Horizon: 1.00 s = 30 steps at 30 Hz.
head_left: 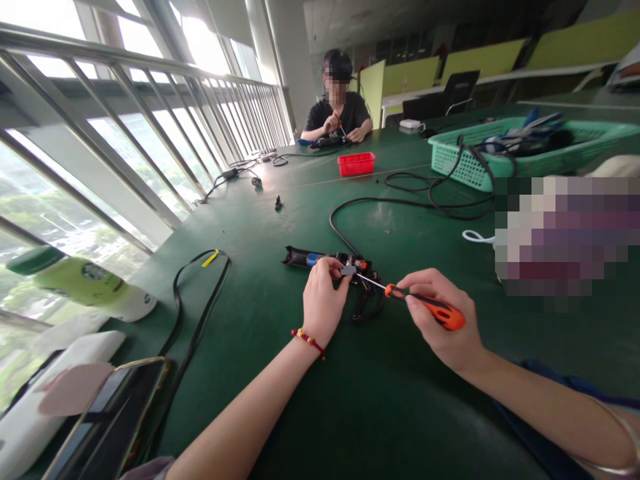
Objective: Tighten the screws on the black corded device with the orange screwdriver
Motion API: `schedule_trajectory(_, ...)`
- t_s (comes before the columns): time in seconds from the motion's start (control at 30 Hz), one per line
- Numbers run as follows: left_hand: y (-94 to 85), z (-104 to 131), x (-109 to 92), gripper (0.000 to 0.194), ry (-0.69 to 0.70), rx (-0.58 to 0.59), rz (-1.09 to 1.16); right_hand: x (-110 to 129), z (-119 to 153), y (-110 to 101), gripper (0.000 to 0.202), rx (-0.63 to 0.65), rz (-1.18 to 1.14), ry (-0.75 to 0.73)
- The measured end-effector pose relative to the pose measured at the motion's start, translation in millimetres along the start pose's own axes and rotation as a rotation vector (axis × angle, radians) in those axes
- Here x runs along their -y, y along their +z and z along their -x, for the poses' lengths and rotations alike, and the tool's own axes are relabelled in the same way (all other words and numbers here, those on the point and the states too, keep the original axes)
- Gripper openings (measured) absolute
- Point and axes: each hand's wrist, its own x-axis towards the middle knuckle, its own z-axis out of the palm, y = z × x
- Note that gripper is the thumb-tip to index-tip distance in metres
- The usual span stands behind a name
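Note:
My right hand (445,320) is wrapped round the orange and black handle of a screwdriver (434,309). Its thin shaft points left, and the tip meets a small grey piece (349,270). Thumb and fingers of my left hand (325,293) pinch that piece. Just behind them on the green table lies an opened black power tool (300,257), with a blue part, an orange part and loose wires showing inside. A black cord (345,233) runs from it towards the back right. My left fingers hide part of the tool's middle.
A red bin (356,164) stands farther back, before a co-worker (337,110) holding another screwdriver. A green basket (465,167) of tools is at right. A bottle (90,283), a phone (110,420) and a black strap (200,320) lie at left, beside metal railing (150,73).

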Motion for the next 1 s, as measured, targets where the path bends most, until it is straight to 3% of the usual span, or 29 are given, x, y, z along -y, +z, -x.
schedule_trajectory(0.1,-0.1,0,0,0.018,-0.003,-0.001,0.002,-2,0,2,0.033,-0.083,-0.029,-0.060)
schedule_trajectory(0.2,-0.5,0,-1,0.018,0.001,0.002,-0.007,-6,-1,3,0.033,-0.181,0.048,-0.147)
schedule_trajectory(0.4,-2.3,2,-6,0.022,0.072,0.028,-0.091,-9,-2,3,0.024,-0.104,-0.057,0.031)
schedule_trajectory(0.6,-4.8,4,-9,0.010,0.118,0.088,-0.213,-10,0,3,0.025,-0.132,-0.019,-0.045)
schedule_trajectory(0.73,-6.2,4,-12,0.010,0.112,0.100,-0.238,-12,0,2,0.029,-0.074,-0.125,0.010)
schedule_trajectory(0.87,-6.8,4,-14,0.011,0.090,0.103,-0.262,-6,-1,1,0.015,0.010,-0.042,0.085)
schedule_trajectory(1.0,-7.0,4,-14,0.012,0.101,0.117,-0.298,-3,-2,2,0.017,-0.085,0.031,0.004)
